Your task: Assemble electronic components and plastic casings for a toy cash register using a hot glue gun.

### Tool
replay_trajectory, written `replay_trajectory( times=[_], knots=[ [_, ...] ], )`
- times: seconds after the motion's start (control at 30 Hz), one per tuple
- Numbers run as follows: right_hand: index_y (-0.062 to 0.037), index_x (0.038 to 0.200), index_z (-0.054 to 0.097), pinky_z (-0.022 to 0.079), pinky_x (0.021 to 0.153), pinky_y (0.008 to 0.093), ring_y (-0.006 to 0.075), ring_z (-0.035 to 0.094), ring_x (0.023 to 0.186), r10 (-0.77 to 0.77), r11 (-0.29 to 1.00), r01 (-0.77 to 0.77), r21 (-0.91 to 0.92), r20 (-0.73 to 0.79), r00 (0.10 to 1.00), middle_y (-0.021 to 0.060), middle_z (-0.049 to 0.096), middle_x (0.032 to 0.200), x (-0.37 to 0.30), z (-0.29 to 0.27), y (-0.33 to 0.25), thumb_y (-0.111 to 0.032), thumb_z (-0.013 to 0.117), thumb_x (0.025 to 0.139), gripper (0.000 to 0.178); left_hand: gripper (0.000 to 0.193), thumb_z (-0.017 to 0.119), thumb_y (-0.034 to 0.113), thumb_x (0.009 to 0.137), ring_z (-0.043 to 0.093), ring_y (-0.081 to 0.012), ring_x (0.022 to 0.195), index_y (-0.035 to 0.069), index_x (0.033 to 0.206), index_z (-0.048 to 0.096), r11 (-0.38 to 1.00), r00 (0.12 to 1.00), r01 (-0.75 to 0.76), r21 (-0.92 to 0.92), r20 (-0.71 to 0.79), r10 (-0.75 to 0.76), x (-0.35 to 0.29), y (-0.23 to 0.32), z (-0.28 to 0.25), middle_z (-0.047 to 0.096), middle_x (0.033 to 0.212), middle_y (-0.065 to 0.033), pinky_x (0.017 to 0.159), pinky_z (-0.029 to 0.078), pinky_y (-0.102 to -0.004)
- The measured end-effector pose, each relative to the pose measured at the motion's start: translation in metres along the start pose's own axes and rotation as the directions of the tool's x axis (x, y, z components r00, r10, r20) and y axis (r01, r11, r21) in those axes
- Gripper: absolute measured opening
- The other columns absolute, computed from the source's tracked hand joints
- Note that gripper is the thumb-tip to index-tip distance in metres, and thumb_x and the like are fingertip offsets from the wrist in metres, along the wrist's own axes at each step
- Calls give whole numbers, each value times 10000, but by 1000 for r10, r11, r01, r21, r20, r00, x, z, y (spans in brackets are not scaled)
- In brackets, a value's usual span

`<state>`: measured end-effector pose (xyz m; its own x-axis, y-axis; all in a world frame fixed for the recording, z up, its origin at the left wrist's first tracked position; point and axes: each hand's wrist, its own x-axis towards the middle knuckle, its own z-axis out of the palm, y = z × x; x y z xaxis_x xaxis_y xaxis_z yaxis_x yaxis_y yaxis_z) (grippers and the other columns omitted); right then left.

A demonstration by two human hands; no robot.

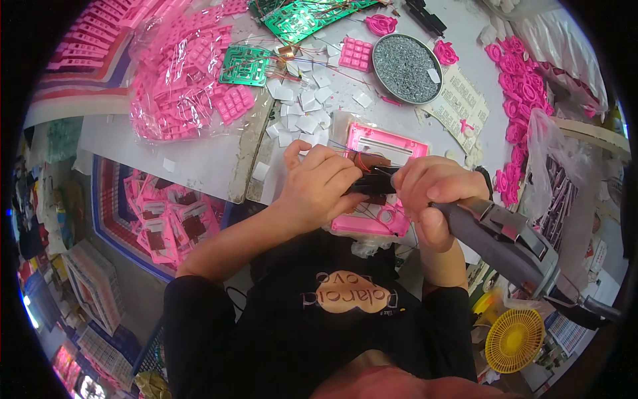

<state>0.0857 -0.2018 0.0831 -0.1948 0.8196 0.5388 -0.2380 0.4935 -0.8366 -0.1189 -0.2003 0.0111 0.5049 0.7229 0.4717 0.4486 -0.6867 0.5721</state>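
My left hand point(318, 179) is closed on a small black part point(372, 181) with wires about it, held over a pink plastic casing point(364, 225). Its fingertips press against the left side of that part. In my right hand point(438, 189) is a long grey tool point(495, 247) with a metal lever, looking like a powered screwdriver. The thin tip of this tool meets or nearly meets the black part, and my fingers partly hide the spot. Red and dark wires run over the casing, which lies at the table's front edge.
A round metal dish point(407, 68) of small grey screws stands beyond the casing. Back left are a bag of pink keypads point(183, 86), green circuit boards point(244, 66) and white squares point(309, 100). Pink rings point(515, 100) line the right. A basket point(109, 223) of pink casings sits left, below the table.
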Motion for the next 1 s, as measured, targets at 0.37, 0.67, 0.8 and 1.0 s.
replay_trajectory(
  times=[0.37,0.67,0.8,1.0],
  knots=[
    [-16,1020,532,560,595,385,232,598,539,-153,983,162,-89,98,983,68,582,653,3,4,5,-32,696,825,256,430,834,313,665,581,-190,975,127,1008,652,1000,1000,-2,-28,31,3,-2,-1,-1,637,997,19,917,299,-470],
    [-34,938,538,541,553,362,214,579,500,-109,984,130,-123,162,981,57,573,619,10,13,6,-56,698,827,196,458,832,258,658,602,-221,973,84,1040,647,995,995,-89,-36,-37,87,-6,-5,5,653,1027,-17,893,329,-473],
    [-59,945,508,504,521,361,179,528,461,-51,989,76,-124,190,980,26,534,569,19,11,8,-125,696,876,210,433,823,261,663,598,-222,1008,94,1019,642,993,993,-114,-39,-22,113,-8,-9,7,655,1036,-14,926,316,-491],
    [-18,1214,546,501,795,374,209,592,890,242,965,-247,87,69,968,118,618,1004,6,-12,12,-121,830,717,582,394,803,307,701,566,-211,1115,135,1018,644,995,993,-101,-9,53,101,0,-7,4,654,1071,6,1054,224,-558]
  ],
)
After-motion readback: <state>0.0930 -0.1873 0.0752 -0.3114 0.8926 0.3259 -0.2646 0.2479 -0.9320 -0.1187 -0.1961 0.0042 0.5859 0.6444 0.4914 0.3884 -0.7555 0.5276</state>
